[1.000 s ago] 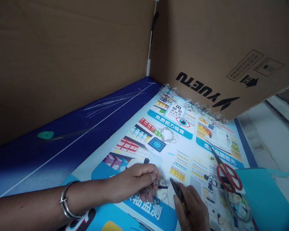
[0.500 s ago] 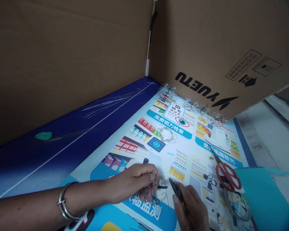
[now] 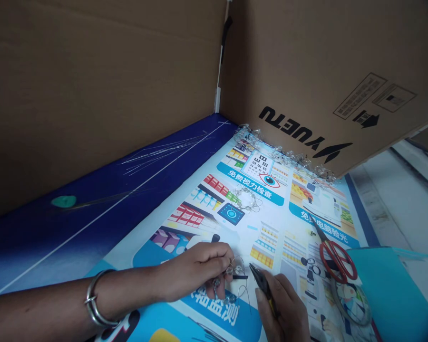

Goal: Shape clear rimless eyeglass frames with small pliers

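Head camera is looking down on a left hand (image 3: 194, 273) wearing a silver bangle (image 3: 96, 300), with its fingers curled together and pinching a clear-beaded wire piece (image 3: 228, 285) at the hand's tip. This piece is hanging just off the fingers, above a printed paper poster (image 3: 267, 228), with thin wire loops standing loose around it. A right hand (image 3: 285, 308) is entering at the bottom edge of the frame, its fingers closed around black-tipped needle-nose pliers (image 3: 264, 287). The pliers' jaws are narrowly parted, and their tips are pointing at the beads from just beside them; whether they are touching the wire is hard to tell.

Beyond the hands, the poster is running up to a crumpled strip of clear beadwork (image 3: 283, 156) along its far edge, under a leaning brown cardboard panel (image 3: 328, 61). A small coil of clear beads (image 3: 248, 199) is lying well ahead of the fingers. Red-handled scissors (image 3: 337, 261) are resting to the right, near a teal sheet (image 3: 388, 289). On the left, a dark blue board (image 3: 92, 209) is carrying loose thin wires (image 3: 164, 152) and a green blob (image 3: 63, 201).
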Motion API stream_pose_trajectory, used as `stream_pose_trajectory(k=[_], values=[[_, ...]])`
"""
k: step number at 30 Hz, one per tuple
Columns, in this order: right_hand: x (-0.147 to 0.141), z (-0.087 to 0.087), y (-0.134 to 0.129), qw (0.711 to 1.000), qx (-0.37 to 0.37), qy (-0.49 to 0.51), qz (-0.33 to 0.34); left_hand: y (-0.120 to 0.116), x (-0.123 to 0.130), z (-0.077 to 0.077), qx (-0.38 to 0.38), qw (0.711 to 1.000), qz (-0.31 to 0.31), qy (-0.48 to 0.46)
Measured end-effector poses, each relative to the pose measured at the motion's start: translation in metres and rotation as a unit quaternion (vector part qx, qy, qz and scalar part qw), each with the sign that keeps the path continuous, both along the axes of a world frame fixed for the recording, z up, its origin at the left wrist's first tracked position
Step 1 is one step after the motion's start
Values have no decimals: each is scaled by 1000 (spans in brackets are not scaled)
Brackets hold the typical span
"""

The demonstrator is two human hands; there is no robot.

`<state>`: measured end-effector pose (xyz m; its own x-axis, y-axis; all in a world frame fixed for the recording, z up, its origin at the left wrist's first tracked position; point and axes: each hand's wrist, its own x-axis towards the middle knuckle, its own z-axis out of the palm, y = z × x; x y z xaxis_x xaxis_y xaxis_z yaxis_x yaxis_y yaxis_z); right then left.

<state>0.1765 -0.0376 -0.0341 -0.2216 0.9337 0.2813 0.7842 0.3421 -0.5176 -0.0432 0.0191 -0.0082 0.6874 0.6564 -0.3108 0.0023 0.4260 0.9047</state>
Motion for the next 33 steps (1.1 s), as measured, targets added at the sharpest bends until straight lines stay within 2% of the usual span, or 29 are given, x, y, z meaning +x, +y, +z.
stream_pose_trajectory(k=[33], values=[[-1,3,1,1000,-1,4,1,1,0,1,4,1000,-1,12]])
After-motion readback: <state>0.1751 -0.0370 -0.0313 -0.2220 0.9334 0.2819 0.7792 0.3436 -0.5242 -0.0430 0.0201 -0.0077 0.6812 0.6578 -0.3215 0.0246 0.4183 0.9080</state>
